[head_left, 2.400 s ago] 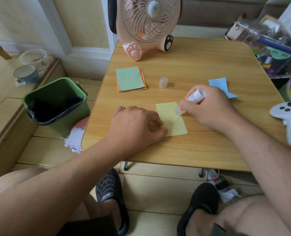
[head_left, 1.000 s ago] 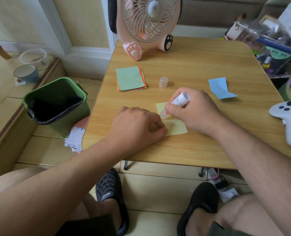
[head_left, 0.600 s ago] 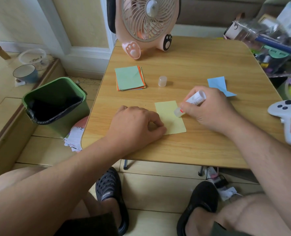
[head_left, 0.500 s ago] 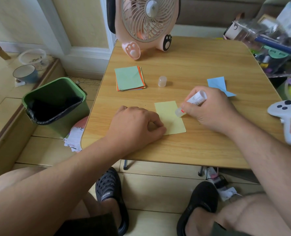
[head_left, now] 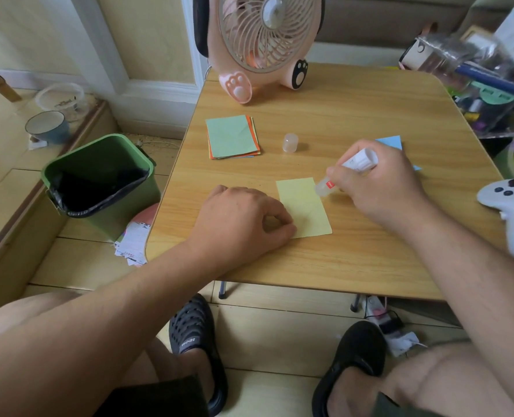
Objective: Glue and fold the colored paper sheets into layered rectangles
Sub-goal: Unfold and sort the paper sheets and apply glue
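A person seated at a low wooden table (head_left: 355, 236) works glue onto a yellow paper sheet (head_left: 305, 206) lying flat near the table's front edge. The right hand (head_left: 376, 188) is wrapped around a white glue stick (head_left: 350, 170), which tilts down to the left so that its clear tip with a red band sits at the sheet's upper right edge. The left hand (head_left: 243, 218) rests on the table with fingers curled, its thumb and fingertips pressing down on the sheet's lower left corner; the pictures do not make clear whether it pinches the paper or only pins it. The two hands are apart, one on each side of the sheet.

Farther back on the table, a stack of colored paper (head_left: 233, 136) topped by a green sheet lies to the left, with orange edges showing beneath. The glue stick's translucent cap (head_left: 290, 142) stands upright just right of the stack. A blue paper piece (head_left: 391, 142) shows partly behind the right hand. A pink fan (head_left: 264, 40) with paw-shaped feet stands at the table's far edge, and a white game controller (head_left: 511, 212) lies at the right edge. A green bin (head_left: 99, 182) lined with a black bag sits on the floor to the left of the table.
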